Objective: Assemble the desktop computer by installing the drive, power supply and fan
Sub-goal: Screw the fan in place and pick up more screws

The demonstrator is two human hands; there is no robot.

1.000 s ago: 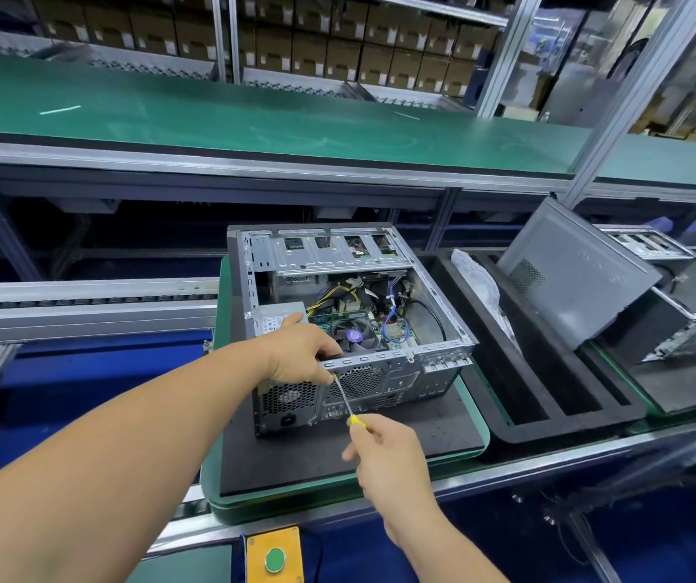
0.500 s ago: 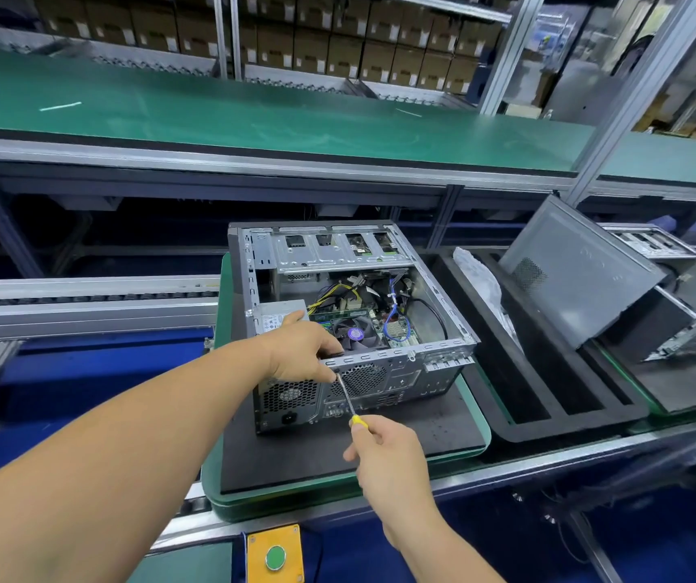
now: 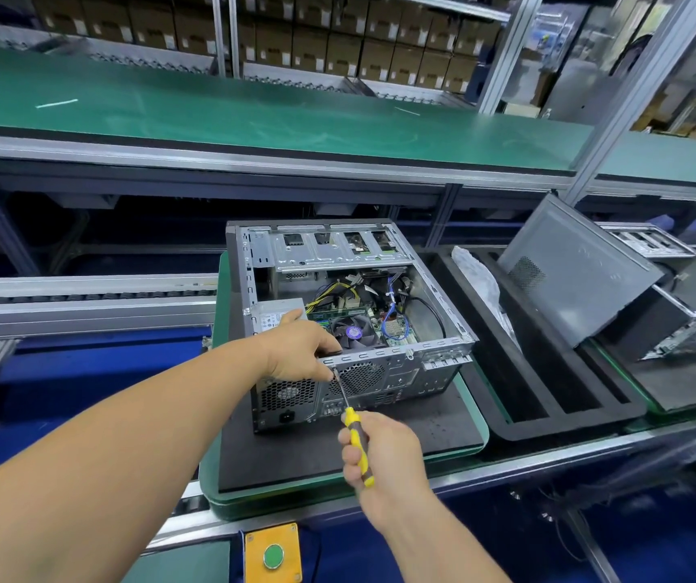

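Change since earlier frame: almost none; both hands keep their posts, and more of the yellow handle shows above the right fist.
Right hand: fingers curled tight round the yellow-and-black-handled screwdriver, fist nearest the camera, below and in front of the case.
Screwdriver shaft: slim steel, slanting up and left from the fist; the tip meets the rear panel at the upper left corner of the round fan grille.
Left hand: draped over the top rear edge of the open grey steel desktop computer case, fingertips pressed down beside the screwdriver tip; whether they pinch a screw cannot be told.
Power supply: silver box with white label, seated in the case corner directly under the left hand.
CPU fan: black, purple hub sticker, just right of the left hand's knuckles.
Drive cage: perforated steel, at the far end of the case from both hands.
Support: black foam mat on a green pallet.
Right of the grip: black foam tray; grey metal side panel leaning tilted.
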